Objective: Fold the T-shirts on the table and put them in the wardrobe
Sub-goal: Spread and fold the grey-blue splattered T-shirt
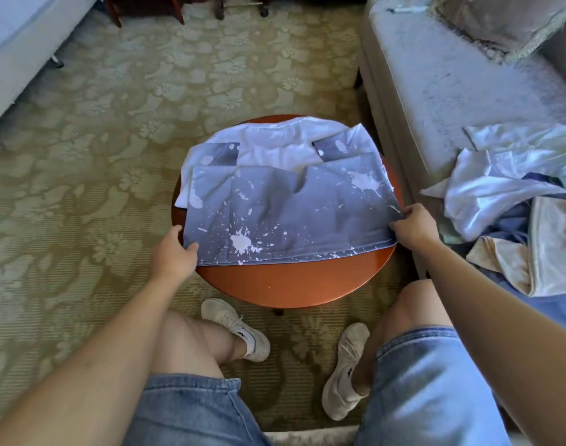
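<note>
Bright daylight, soft shadows; wide-angle bending at edges; sheen on table (284, 284); slightly soft focus.

Single head-worn wide-angle view, facing forward and steeply down.
Close range, above the seated person's knees (191, 336): left hand (175, 249) and right hand (411, 226) mid-frame, T-shirt (288, 214) between them centred, sofa (436, 91) beyond the right hand.

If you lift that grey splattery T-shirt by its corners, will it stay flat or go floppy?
Probably floppy: the T-shirt lies creased and folded over itself. Likely light, since the left hand and right hand pinch only its corners. It may slide easily on the glossy table.
</note>
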A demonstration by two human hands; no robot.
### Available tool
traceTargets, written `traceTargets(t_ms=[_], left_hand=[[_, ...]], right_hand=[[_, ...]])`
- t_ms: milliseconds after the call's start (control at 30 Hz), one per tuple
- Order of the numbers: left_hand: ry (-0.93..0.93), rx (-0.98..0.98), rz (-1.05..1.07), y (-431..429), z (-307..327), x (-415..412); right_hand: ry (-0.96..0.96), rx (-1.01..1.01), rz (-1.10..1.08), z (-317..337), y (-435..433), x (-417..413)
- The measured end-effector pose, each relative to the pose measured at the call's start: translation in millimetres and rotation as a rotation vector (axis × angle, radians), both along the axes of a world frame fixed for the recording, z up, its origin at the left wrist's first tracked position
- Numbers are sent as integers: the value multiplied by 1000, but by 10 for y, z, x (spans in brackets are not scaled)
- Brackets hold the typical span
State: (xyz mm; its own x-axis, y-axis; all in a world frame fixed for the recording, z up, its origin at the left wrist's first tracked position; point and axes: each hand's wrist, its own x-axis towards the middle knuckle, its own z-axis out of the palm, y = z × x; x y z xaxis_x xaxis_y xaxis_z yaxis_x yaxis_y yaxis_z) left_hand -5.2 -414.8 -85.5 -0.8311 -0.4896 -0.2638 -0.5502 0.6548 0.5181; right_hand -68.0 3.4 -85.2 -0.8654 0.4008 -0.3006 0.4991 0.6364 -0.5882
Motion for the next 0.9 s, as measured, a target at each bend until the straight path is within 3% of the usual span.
traceTargets(t_ms=[233, 333, 600, 700, 900], left_hand=[[24, 273, -62, 113, 249, 269], [101, 417, -28, 158, 377, 416], [387, 517, 2, 342, 830, 977], [410, 532, -16, 419, 927, 1159], [422, 577, -38, 644, 1064, 1400]], right_hand=[[216, -180, -71, 169, 56, 400], [301, -332, -69, 373, 47, 682], [366, -628, 19, 909, -135, 1412], [395, -549, 80, 965, -180, 1609], [300, -127, 331, 941, -158, 1823]])
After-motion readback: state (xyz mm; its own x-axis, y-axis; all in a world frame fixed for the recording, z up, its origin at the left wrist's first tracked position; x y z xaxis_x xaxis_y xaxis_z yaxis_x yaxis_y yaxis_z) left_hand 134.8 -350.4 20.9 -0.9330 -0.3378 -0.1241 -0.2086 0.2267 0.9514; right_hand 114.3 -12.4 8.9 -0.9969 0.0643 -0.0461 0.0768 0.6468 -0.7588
